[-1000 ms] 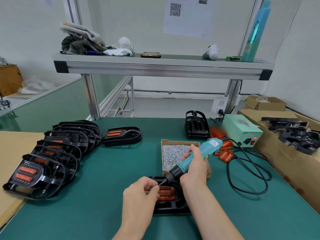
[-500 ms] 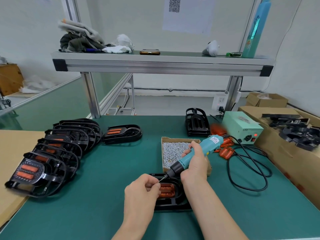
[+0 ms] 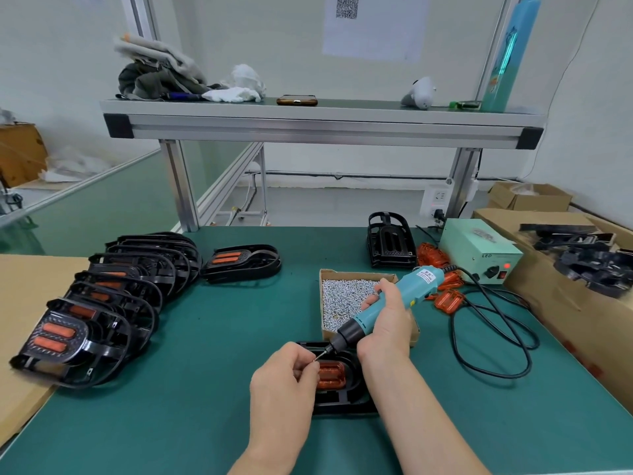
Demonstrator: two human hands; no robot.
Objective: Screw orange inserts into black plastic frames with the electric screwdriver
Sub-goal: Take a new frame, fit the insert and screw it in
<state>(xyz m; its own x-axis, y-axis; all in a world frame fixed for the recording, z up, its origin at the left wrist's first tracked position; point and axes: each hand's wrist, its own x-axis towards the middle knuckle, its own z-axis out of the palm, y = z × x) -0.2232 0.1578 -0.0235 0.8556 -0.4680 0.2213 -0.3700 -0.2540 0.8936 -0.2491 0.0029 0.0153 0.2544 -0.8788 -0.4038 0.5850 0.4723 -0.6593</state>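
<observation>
A black plastic frame (image 3: 346, 401) lies on the green mat in front of me, with an orange insert (image 3: 331, 374) seated in it. My right hand (image 3: 387, 325) grips the teal electric screwdriver (image 3: 390, 305), tilted so its bit points down-left at the insert's left edge. My left hand (image 3: 286, 375) pinches something small at the bit tip; it looks like a screw, though it is too small to be sure. Part of the frame is hidden under both hands.
A cardboard box of screws (image 3: 346, 296) sits just behind the frame. Finished frames (image 3: 102, 303) are stacked at the left, loose orange inserts (image 3: 448, 299) and the power supply (image 3: 479, 255) at the right, its black cable (image 3: 493, 337) looping across the mat. A box of bare frames (image 3: 589, 258) stands far right.
The hands and screwdriver have stayed at the frame; the bit tip and my left fingers have closed slightly toward the insert. The view has shifted a little.
</observation>
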